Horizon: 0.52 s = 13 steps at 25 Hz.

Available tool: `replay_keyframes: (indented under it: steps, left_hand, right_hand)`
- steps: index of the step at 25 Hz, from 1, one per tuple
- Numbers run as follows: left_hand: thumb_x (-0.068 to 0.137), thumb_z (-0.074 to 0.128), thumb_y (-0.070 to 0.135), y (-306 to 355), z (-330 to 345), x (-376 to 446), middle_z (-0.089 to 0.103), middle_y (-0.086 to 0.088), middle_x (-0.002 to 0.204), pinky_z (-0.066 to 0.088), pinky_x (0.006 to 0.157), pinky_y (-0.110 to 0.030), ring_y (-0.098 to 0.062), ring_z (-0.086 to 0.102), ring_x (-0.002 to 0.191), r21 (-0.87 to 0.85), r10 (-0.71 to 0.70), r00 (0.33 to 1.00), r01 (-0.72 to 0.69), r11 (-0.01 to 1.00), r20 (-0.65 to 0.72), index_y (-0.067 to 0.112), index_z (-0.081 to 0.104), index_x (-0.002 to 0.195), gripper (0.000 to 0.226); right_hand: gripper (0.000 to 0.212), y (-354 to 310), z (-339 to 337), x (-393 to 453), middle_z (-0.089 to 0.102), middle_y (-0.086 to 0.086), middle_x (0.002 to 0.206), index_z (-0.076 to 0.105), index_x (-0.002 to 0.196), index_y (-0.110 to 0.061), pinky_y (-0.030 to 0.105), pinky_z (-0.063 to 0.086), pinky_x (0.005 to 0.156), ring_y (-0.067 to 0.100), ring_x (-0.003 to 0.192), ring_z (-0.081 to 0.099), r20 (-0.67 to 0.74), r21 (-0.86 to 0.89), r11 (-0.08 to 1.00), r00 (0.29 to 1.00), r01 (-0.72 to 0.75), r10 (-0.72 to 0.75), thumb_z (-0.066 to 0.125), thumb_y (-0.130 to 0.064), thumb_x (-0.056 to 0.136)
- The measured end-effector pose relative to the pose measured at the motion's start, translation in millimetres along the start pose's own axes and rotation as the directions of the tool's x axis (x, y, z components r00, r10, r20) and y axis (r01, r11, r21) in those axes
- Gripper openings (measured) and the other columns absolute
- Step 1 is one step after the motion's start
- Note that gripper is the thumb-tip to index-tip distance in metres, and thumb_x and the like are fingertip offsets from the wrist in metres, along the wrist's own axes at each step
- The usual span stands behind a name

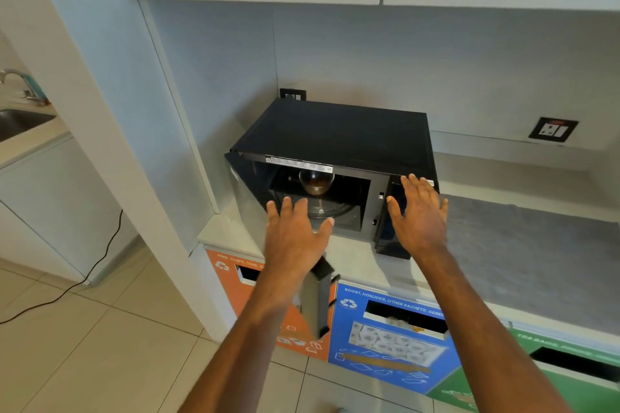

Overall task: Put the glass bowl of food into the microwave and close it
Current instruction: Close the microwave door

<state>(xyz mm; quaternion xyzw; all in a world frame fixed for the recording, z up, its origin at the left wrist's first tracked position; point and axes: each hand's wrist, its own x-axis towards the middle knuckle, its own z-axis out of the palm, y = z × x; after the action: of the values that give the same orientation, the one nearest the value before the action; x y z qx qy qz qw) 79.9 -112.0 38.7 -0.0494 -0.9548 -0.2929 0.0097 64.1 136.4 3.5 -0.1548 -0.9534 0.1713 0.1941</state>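
Note:
A black microwave (339,131) stands on the counter with its door (246,188) swung open to the left. Inside, on the turntable, sits the glass bowl (316,182) with brown food in it. My left hand (297,233) hovers open in front of the cavity, fingers spread, holding nothing. My right hand (419,211) is open too, in front of the microwave's control panel at the right, fingers apart. Neither hand touches the bowl.
The grey counter (520,245) runs to the right of the microwave. Below it are orange (235,292), blue (385,339) and green (570,389) recycling bins with slots. A white pillar (110,144) stands at the left, with a sink (20,121) beyond it. Cabinets hang overhead.

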Motion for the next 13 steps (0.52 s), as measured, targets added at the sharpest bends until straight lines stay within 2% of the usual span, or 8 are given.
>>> replay_keyframes:
  steps: [4,9,13]
  left_hand:
    - [0.095,0.041,0.067,27,34,19,0.011,-0.003,0.172,0.015,0.125,-0.057,-0.024,-0.003,0.159,0.042,0.176,0.983,-0.179,0.983,0.056,0.03,0.024,0.159,0.076]
    - [0.098,0.041,0.063,47,63,52,0.008,-0.002,0.172,0.02,0.124,-0.055,-0.025,-0.004,0.159,0.158,0.298,0.954,-0.299,0.941,0.032,0.032,0.019,0.16,0.073]
    - [0.1,0.046,0.056,53,78,72,0.004,-0.004,0.172,0.029,0.124,-0.053,-0.029,-0.007,0.158,0.21,0.336,0.942,-0.331,0.92,0.011,0.028,0.013,0.161,0.075]
  right_hand:
    - [0.065,9,-2,1,0.032,0.001,0.164,0.032,0.157,-0.025,0.053,0.025,0.123,0.023,0.155,0.022,-0.015,0.05,0.998,0.999,0.05,-0.049,0.037,-0.058,0.101]
    - [0.073,16,0,3,0.032,-0.003,0.164,0.032,0.156,-0.031,0.048,0.025,0.12,0.021,0.154,0.022,-0.012,0.109,0.993,0.999,0.045,-0.044,0.024,-0.071,0.096]
    - [0.078,16,5,7,0.038,-0.003,0.161,0.037,0.153,-0.029,0.047,0.036,0.117,0.022,0.151,0.029,-0.031,0.034,0.999,0.999,0.04,-0.039,0.046,-0.073,0.09]
